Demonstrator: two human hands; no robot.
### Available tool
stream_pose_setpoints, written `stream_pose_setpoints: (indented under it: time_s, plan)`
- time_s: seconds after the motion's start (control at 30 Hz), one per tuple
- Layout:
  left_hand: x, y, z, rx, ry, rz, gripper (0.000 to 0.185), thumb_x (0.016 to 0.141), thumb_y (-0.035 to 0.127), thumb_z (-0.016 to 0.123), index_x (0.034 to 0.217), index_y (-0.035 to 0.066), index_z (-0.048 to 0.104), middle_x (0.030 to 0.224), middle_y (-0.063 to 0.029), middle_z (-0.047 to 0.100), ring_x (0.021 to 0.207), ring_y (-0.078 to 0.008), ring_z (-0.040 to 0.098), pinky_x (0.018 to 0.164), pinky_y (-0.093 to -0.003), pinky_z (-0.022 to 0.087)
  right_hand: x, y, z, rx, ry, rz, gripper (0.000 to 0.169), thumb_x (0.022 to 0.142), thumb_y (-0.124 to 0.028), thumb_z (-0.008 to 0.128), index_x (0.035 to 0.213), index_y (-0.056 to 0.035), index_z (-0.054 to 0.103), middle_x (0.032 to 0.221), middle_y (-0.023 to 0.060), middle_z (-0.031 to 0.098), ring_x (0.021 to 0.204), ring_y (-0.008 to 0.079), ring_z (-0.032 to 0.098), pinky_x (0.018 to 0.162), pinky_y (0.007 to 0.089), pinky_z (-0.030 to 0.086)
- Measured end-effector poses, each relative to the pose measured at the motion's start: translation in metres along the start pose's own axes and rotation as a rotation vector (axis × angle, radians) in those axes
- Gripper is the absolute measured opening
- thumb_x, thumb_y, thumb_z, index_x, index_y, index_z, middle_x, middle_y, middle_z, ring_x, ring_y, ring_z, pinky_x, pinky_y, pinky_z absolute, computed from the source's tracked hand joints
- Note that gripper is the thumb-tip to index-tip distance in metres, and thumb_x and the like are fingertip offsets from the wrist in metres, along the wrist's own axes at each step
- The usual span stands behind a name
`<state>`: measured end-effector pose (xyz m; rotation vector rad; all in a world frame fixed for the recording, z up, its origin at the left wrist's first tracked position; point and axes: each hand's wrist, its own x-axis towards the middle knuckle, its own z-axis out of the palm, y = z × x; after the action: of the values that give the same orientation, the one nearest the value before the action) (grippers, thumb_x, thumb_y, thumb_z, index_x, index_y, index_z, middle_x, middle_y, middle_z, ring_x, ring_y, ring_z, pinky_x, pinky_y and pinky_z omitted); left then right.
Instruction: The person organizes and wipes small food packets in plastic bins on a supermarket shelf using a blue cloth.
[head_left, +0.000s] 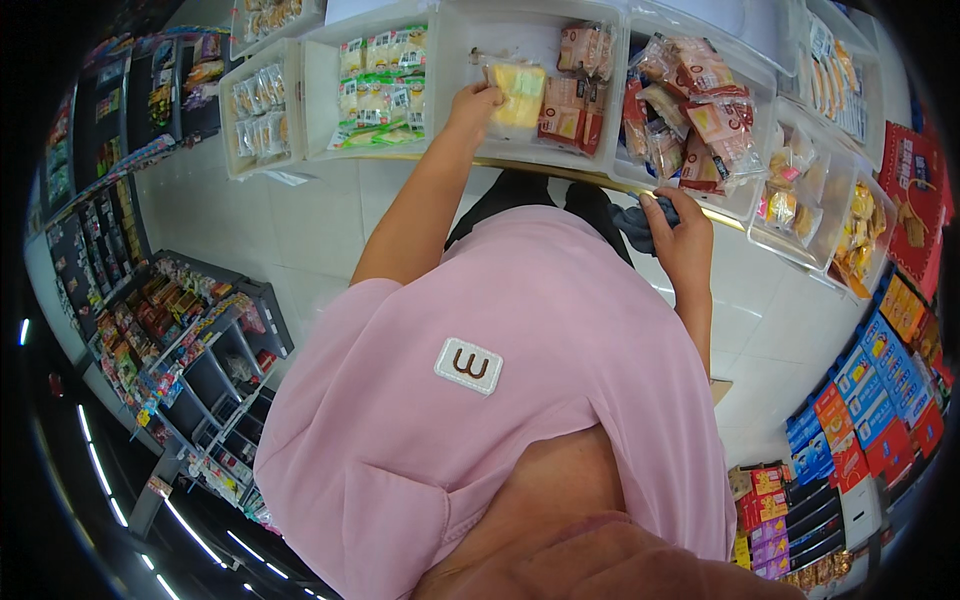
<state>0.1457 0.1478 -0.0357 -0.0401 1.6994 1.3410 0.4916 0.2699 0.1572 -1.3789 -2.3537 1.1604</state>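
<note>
My left hand (478, 109) grips the edge of a clear-wrapped yellow sliced cake or bread pack (517, 95), over a translucent plastic bin (480, 30). Beside that pack, red-and-brown packets (566, 116) lie in the same bin. In front of the bins, my right hand (681, 225) holds a crumpled dark grey-blue cloth (636, 225). Just beyond it stands a bin heaped with red-and-clear snack packets (716, 124). Green-and-white packets (382, 82) sit in rows in the bin to the left.
A small bin at left holds wrapped snacks (259, 109). To the right are bins of wrapped buns (787, 187) and yellow-orange packets (855, 225). Stacked blue cartons (874, 390) stand at the right. Shelves with packaged goods (157, 307) line the left side.
</note>
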Motion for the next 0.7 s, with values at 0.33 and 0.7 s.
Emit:
stream_pose_setpoints:
  time_s: [0.33,0.7]
  plan:
    - [-0.099,0.088,0.174,-0.402,-0.602,-0.036,0.038,0.086,0.008,0.062,0.123,-0.002,0.057,0.11,-0.0117,0.065,0.103,-0.0225,0.065,0.087,-0.0372,0.054,0.005,-0.002,0.0,-0.008,-0.082,-0.006,0.034,0.087,-0.032,0.074,0.102,-0.0017,0.07,0.098,0.0183,0.07,0.09,0.0358,0.067,0.078,0.039,0.052]
    - [0.002,0.039,0.079,0.544,0.006,0.402,0.028,0.092,0.02,0.063,0.115,0.006,0.066,0.1,-0.0143,0.069,0.093,-0.0287,0.068,0.081,-0.0382,0.054,-0.005,0.006,-0.004,-0.018,-0.079,0.075,0.031,0.086,-0.029,0.074,0.101,-0.0014,0.071,0.094,0.0185,0.07,0.087,0.0362,0.067,0.078,0.0394,0.052]
